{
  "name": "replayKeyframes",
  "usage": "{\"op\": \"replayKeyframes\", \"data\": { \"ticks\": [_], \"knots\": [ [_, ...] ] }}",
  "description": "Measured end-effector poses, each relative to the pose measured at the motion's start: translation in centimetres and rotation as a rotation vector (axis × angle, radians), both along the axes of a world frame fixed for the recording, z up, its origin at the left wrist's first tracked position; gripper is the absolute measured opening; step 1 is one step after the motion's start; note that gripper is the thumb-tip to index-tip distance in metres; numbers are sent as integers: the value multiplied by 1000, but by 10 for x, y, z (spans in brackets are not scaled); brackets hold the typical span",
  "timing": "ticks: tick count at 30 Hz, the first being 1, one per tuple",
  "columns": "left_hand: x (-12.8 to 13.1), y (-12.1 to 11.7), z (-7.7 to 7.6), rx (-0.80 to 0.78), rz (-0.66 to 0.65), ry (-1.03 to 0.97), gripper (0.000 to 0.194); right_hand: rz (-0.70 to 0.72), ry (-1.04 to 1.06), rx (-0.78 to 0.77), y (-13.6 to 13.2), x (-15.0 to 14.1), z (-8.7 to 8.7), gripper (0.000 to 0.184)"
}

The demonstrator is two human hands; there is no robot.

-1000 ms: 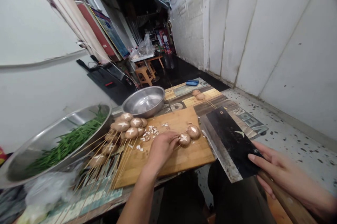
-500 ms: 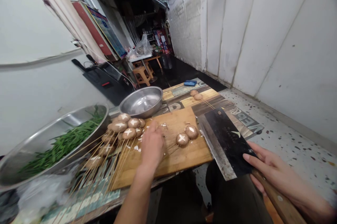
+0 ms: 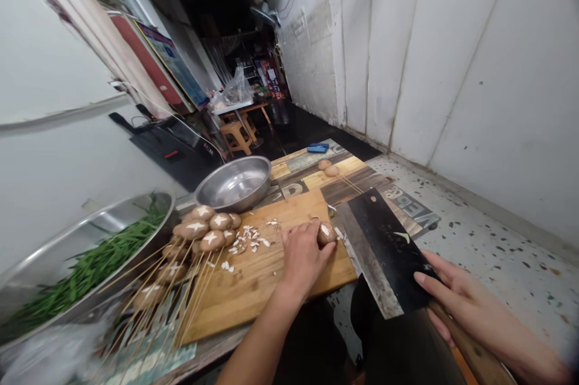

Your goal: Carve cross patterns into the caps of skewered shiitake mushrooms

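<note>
My left hand is at the right part of the wooden cutting board, its fingers curled over skewered mushrooms. One brown mushroom with a white cut in its cap shows beside the fingertips; the rest is covered by the hand. My right hand grips a cleaver where blade and wooden handle meet, with the broad dark blade just off the board's right edge. White mushroom trimmings lie scattered on the board. Piled at its left are several skewered mushrooms with white crosses cut in their caps.
Left of the board stands a big metal basin of green vegetables. A steel bowl sits behind the board. Farther back on the table are a skewer with two mushrooms and a blue object. A plastic bag lies front left.
My left hand has moved right across the board, from near the trimmings onto the skewered mushrooms. The cleaver stays in my right hand, nearly still. The view has shifted slightly.
</note>
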State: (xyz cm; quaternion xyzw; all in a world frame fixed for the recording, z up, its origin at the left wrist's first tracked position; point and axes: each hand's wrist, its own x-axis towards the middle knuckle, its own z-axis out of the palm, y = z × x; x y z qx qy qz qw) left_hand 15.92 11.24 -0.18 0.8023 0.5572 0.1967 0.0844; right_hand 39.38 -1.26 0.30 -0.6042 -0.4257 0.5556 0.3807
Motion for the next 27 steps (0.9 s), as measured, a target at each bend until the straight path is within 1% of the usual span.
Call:
{"op": "replayKeyframes", "data": {
  "ticks": [3, 5, 8, 11, 14, 17, 19, 21, 23, 24, 27],
  "knots": [
    [4, -7, 10, -35, -103, -23, 40, -24, -2, 8, -2, 0, 4, 84],
    [6, -12, 15, -22, -199, -16, 43, -37, -11, 38, -5, 2, 5, 81],
    [5, -16, 22, 4, -358, 43, 48, -65, -73, 52, -9, 9, 2, 83],
    [-6, -18, 27, -20, -498, 110, 57, -60, -107, 23, -13, 14, -1, 85],
    [-27, -16, 30, -52, -547, 137, 61, -8, -61, -2, -16, 12, -2, 84],
    [-52, -12, 27, -60, -556, 141, 61, 61, 15, -39, -17, 3, 0, 80],
    [-68, -11, 21, -55, -554, 138, 62, 92, 66, -63, -17, -4, 2, 79],
    [-80, -16, 12, -36, -516, 111, 66, 105, 85, -81, -17, -11, 4, 79],
    [-86, -24, 1, 0, -436, 35, 69, 122, 67, -100, -17, -18, 7, 78],
    [-87, -28, -6, 33, -371, -29, 67, 136, 55, -112, -17, -20, 9, 77],
    [-82, -38, -27, 126, -139, -268, 45, 161, 25, -159, -18, -26, 11, 80]
  ]
}}
